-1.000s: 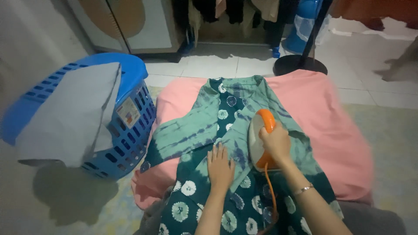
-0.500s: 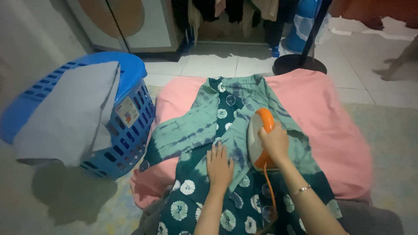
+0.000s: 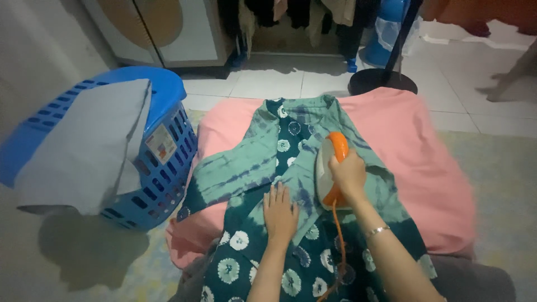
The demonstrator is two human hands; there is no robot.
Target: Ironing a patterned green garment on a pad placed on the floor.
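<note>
Iron (image 3: 327,170) in right hand (image 3: 348,174) — left hand (image 3: 279,212) flat on garment (image 3: 251,168).

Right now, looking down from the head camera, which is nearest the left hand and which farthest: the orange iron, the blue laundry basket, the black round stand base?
1. Orange iron, just right of the left hand.
2. Blue laundry basket, to its left.
3. Black round stand base, on the tiles beyond.

Pink padded surface (image 3: 425,162) on floor; green patterned garment (image 3: 268,168) spread flat.
</note>
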